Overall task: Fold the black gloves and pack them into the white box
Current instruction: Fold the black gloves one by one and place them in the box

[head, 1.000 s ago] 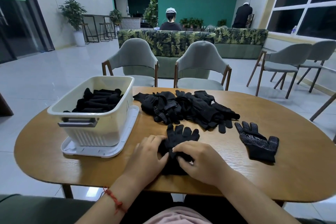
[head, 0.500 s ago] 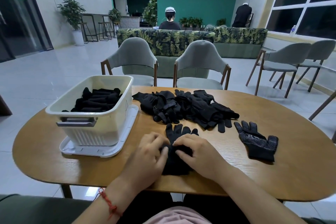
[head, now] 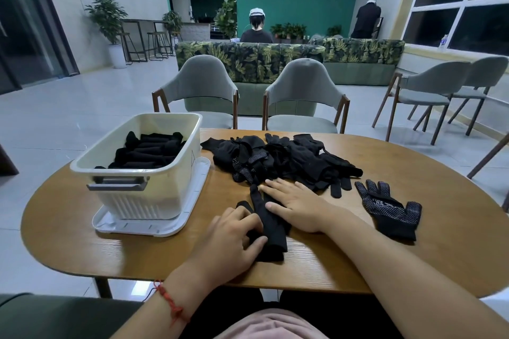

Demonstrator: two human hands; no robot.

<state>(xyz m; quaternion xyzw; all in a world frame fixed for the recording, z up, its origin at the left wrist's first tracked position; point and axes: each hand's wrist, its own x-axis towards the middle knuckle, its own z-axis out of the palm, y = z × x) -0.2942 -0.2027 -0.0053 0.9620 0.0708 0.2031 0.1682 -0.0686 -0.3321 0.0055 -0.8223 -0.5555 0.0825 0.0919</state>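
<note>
A black glove point(head: 268, 224) lies folded lengthwise on the wooden table point(head: 385, 264) in front of me. My left hand point(head: 231, 242) holds its lower left edge with curled fingers. My right hand point(head: 296, 202) lies flat on its right side, fingers straight and reaching toward the glove's fingertips. Behind them is a loose pile of black gloves point(head: 281, 159). A single dotted glove point(head: 388, 208) lies palm-up at the right. The white box point(head: 143, 170) at the left holds several folded gloves point(head: 148, 150).
The box stands on its white lid point(head: 154, 224). Two grey chairs point(head: 303, 93) face me across the table, more stand at the right. A patterned sofa and two people are further back.
My right hand has opened out and slid forward along the glove, which is now narrower, folded lengthwise. My left hand has stayed at the glove's lower left.
</note>
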